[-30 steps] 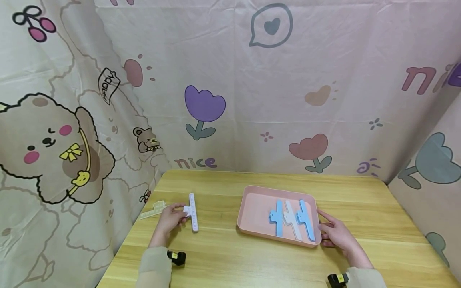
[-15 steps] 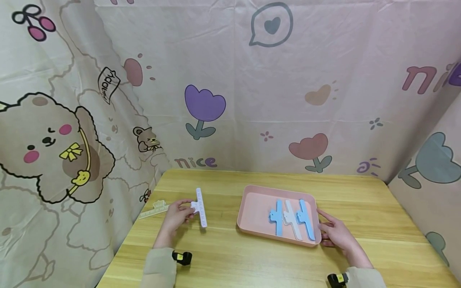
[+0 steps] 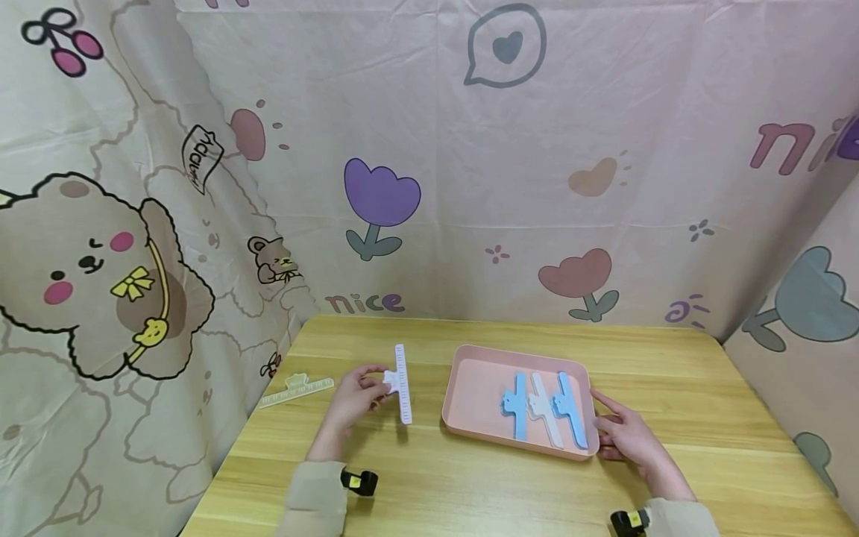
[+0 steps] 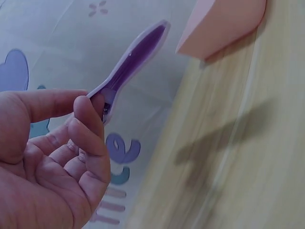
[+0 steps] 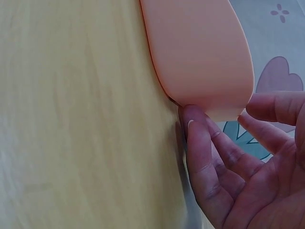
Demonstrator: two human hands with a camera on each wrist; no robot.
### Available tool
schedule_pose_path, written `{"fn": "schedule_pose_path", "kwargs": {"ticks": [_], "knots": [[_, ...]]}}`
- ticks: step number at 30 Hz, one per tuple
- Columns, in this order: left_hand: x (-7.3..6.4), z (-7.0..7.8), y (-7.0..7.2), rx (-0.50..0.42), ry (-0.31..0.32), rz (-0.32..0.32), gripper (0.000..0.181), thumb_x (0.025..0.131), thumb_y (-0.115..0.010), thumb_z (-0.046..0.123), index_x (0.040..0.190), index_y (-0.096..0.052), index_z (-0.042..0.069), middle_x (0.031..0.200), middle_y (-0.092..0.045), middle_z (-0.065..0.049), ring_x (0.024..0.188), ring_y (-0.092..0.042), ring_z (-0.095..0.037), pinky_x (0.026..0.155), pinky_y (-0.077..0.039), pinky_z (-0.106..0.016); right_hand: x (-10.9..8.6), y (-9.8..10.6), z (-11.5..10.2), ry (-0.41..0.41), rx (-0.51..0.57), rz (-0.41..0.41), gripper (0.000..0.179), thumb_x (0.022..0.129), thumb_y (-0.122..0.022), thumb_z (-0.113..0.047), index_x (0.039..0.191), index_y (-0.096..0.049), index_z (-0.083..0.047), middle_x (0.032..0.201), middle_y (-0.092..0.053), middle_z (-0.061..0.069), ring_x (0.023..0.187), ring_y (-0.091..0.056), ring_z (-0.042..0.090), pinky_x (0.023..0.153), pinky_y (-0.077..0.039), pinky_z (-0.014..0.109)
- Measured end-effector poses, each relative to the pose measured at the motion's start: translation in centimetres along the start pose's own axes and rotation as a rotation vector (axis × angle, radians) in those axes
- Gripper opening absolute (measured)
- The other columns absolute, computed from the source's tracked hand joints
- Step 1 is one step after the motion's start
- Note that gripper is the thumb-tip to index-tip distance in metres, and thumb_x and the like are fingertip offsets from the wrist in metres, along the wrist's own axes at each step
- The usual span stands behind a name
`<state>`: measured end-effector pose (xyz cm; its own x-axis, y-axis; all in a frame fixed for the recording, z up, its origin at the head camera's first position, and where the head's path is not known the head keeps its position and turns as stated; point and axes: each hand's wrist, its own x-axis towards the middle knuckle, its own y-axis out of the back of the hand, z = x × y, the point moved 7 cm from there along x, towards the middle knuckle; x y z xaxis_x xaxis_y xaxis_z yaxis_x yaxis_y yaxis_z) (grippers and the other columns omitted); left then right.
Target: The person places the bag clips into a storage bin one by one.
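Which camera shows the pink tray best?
The head view, because the pink tray shows nearly whole there, inside and rim. The left wrist view catches just an outer corner, the right wrist view just outer walls.

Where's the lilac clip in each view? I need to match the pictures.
Head: lilac clip left of the pink tray, in the left hand.
Left wrist: lilac clip above centre, left of the pink tray.
Right wrist: not in it.
Shared landmark: the pink tray, in all three views.

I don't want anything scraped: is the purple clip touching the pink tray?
Apart. The head view shows a strip of table between the purple clip and the pink tray.
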<state>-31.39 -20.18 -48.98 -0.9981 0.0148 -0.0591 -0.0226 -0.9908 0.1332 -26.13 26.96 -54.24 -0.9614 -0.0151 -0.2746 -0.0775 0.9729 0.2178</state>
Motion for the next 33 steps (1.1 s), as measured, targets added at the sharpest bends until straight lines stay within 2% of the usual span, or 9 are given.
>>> {"fn": "schedule_pose_path", "kwargs": {"ticks": [7,13,15,20,22,24,33], "knots": [[-0.1,0.8,-2.4,0.024,-0.029,-0.053,0.037,0.087,-0.065,-0.006,0.124,-0.058,-0.005,0.079,-0.065,-0.012,0.063,-0.060,-0.020,0.053,-0.047,-0.027,0.2,0.1,-0.3,0.024,-0.039,0.011,0.065,0.094,-0.050,-0.001,0.154,-0.024,-0.003,0.115,-0.058,0.026,0.075,-0.064,0.025,0.060,-0.057,0.039],[0.0,1.4,-4.3,0.047,-0.044,-0.088,0.038,0.087,-0.065,-0.005,0.125,-0.057,-0.006,0.078,-0.065,-0.009,0.060,-0.058,-0.016,0.051,-0.045,-0.025,0.9,0.5,-0.6,0.055,-0.058,0.022,0.058,0.095,-0.050,-0.001,0.150,-0.029,0.001,0.117,-0.056,0.030,0.082,-0.066,0.026,0.063,-0.057,0.040],[-0.3,2.1,-4.9,0.057,-0.048,-0.103,0.038,0.087,-0.064,-0.006,0.124,-0.056,-0.007,0.077,-0.065,-0.008,0.060,-0.057,-0.015,0.051,-0.045,-0.026,1.2,0.6,-0.6,0.057,-0.061,0.025,0.056,0.096,-0.050,-0.002,0.148,-0.031,0.001,0.120,-0.054,0.032,0.085,-0.066,0.026,0.065,-0.058,0.040],[-0.1,2.3,-6.2,0.066,-0.056,-0.137,0.039,0.087,-0.065,-0.005,0.124,-0.056,-0.008,0.075,-0.065,-0.006,0.059,-0.057,-0.014,0.052,-0.046,-0.026,1.6,0.6,-0.9,0.059,-0.070,0.022,0.059,0.095,-0.050,-0.001,0.150,-0.029,0.001,0.129,-0.047,0.036,0.088,-0.066,0.026,0.068,-0.058,0.040],[0.3,1.8,-6.5,0.062,-0.061,-0.149,0.040,0.087,-0.066,-0.003,0.125,-0.056,-0.007,0.075,-0.065,-0.005,0.059,-0.057,-0.014,0.051,-0.045,-0.026,1.7,0.6,-1.0,0.060,-0.066,0.018,0.061,0.094,-0.049,0.000,0.151,-0.027,0.001,0.133,-0.043,0.037,0.088,-0.066,0.026,0.068,-0.058,0.040],[0.4,1.8,-6.9,0.061,-0.066,-0.163,0.040,0.087,-0.066,-0.003,0.125,-0.056,-0.007,0.076,-0.065,-0.005,0.059,-0.058,-0.015,0.051,-0.045,-0.027,1.9,0.5,-1.1,0.058,-0.053,0.012,0.062,0.095,-0.049,0.000,0.152,-0.026,0.001,0.137,-0.040,0.037,0.089,-0.066,0.026,0.068,-0.058,0.041],[0.3,2.4,-8.9,0.058,-0.081,-0.201,0.039,0.086,-0.067,-0.002,0.124,-0.058,-0.006,0.075,-0.065,-0.005,0.060,-0.060,-0.019,0.051,-0.046,-0.028,2.5,-0.9,-1.7,0.071,-0.009,-0.041,0.064,0.095,-0.052,-0.001,0.152,-0.025,0.002,0.143,-0.036,0.036,0.095,-0.066,0.028,0.073,-0.058,0.044]]}}
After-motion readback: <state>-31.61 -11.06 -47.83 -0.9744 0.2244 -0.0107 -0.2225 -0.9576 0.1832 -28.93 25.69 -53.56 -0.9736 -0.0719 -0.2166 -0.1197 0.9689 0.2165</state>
